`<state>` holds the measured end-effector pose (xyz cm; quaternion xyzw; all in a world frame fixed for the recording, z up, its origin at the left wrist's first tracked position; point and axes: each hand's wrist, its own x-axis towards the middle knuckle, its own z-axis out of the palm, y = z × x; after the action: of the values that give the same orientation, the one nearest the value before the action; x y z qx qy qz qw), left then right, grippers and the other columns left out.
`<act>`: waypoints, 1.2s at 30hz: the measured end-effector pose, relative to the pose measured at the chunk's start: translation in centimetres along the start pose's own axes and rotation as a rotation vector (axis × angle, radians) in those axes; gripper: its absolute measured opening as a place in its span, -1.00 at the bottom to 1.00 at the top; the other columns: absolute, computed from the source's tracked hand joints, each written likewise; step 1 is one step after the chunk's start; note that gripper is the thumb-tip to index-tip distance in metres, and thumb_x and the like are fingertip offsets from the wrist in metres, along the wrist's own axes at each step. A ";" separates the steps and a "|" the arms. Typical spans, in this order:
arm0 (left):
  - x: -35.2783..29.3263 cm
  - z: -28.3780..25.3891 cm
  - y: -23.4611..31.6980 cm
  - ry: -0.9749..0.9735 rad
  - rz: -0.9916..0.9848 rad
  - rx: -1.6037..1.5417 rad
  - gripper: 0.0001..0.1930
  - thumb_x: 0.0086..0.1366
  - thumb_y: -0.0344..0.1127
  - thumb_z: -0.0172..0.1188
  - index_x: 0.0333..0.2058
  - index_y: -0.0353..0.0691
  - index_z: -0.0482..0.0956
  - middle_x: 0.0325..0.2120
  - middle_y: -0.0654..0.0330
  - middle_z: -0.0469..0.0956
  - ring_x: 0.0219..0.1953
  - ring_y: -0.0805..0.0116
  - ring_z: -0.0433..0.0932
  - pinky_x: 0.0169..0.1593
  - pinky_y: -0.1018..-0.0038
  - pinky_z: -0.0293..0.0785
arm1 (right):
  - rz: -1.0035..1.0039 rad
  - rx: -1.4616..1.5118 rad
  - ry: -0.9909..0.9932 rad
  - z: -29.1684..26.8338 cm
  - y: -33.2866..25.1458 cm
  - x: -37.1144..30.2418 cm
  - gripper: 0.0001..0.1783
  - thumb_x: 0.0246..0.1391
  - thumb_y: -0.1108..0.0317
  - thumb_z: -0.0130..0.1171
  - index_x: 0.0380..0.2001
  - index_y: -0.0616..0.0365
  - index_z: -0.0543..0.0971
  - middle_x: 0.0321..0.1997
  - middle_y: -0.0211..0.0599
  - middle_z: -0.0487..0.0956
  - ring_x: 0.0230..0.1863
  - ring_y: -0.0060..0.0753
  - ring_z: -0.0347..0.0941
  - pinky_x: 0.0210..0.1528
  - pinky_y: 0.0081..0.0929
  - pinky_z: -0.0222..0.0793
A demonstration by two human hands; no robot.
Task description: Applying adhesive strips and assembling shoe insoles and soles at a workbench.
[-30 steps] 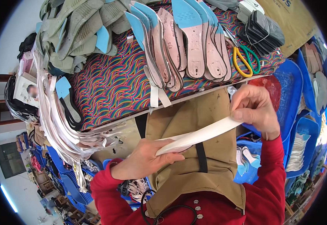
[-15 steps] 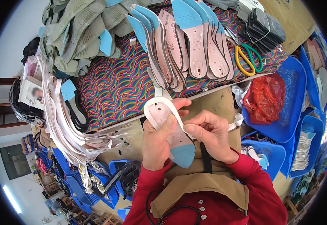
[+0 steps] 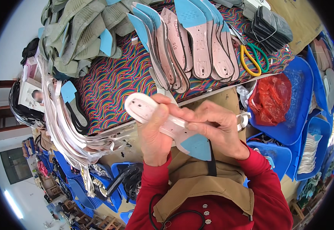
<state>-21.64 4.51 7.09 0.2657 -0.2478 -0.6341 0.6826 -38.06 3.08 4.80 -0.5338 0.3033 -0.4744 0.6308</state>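
Observation:
A pink-and-blue insole (image 3: pixel 180 135) is gripped around its middle by my left hand (image 3: pixel 154 132), thumb on top. Its pale heel end points up and left, and its blue toe part hangs below my right hand. A white strip (image 3: pixel 244 121) runs along the insole's edge, and its loose end curls out past my right hand. With thumb and forefinger, my right hand (image 3: pixel 220 124) pinches this strip against the edge. Both hands are above my lap, just in front of the table. Other pink insoles with blue tips (image 3: pixel 202 50) lie in a row on the table.
Green- and yellow-handled scissors (image 3: pixel 253 57) rest right of the row. Grey insoles (image 3: pixel 84 28) are heaped at far left, and long white strips (image 3: pixel 65 130) hang over the table's left edge. Blue bins stand at right, one with a red plastic bag (image 3: pixel 271 100). A bundled black stack (image 3: pixel 269 30) sits behind.
The insole has tilted, its heel swinging left and its toe moving right. My left fingers now reach over its edge, and my right hand has shifted slightly right and up along the strip.

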 end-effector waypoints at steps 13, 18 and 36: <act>0.9 -1.1 0.0 -0.092 -0.102 -0.439 -0.85 0.39 -0.33 0.05 -0.14 -0.23 0.43 -0.48 0.17 0.56 -0.55 0.36 0.47 -0.39 0.55 0.38 | -0.095 -0.301 -0.031 0.4 -0.6 -1.0 -0.82 -0.17 0.68 0.25 -0.42 0.26 0.57 -0.50 -0.41 0.46 -0.53 -0.58 0.24 -0.49 -0.68 0.14; -0.3 0.1 -0.3 0.100 -0.136 0.304 -0.87 0.30 -0.41 0.08 -0.20 -0.29 0.51 -0.47 0.14 0.58 -0.55 0.39 0.47 -0.39 0.59 0.37 | -0.200 -0.350 0.071 0.8 0.1 -1.0 -0.78 -0.21 0.69 0.20 -0.41 0.23 0.56 -0.53 -0.41 0.46 -0.57 -0.56 0.22 -0.54 -0.68 0.12; -1.3 0.0 0.0 0.171 -0.029 0.270 -0.82 0.23 -0.46 0.07 -0.21 -0.39 0.54 -0.37 -0.09 0.63 -0.35 0.11 0.62 -0.13 0.28 0.57 | -0.281 -0.359 -0.031 1.4 0.5 0.8 -0.82 -0.13 0.63 0.22 -0.37 0.22 0.54 -0.51 -0.39 0.46 -0.58 -0.49 0.27 -0.53 -0.59 0.18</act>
<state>-21.74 5.82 7.07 0.4118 -0.2680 -0.5798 0.6499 -36.40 2.85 4.80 -0.6819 0.2958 -0.4875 0.4581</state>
